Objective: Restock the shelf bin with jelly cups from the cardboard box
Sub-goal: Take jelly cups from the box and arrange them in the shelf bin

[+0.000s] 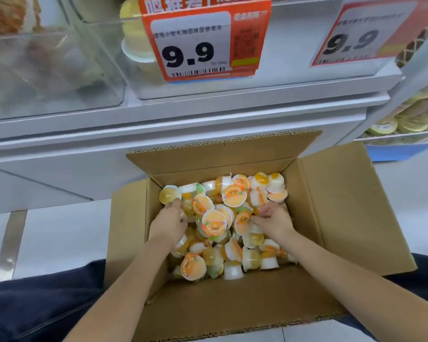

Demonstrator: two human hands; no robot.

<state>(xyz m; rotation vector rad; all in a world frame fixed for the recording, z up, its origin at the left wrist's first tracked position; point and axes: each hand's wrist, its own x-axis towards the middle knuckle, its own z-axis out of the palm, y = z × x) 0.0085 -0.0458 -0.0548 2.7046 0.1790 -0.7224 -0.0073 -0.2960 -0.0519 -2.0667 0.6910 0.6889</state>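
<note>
Head view: cardboard box (336, 208) full of jelly cups (214, 222).

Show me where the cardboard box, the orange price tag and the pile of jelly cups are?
cardboard box (344, 206): head view, on its right flap.
orange price tag (190, 54): head view, on the white panel with 9.9.
jelly cups (214, 222): head view, on one cup's orange lid mid-pile.

A single wide-angle head view looks steeply down and forward from close above the open cardboard box (344, 206), whose flaps fill the lower frame. Beyond the fingers (176, 204) the view faces the white shelf (158, 124) front, bent by the lens at the edges.
</note>
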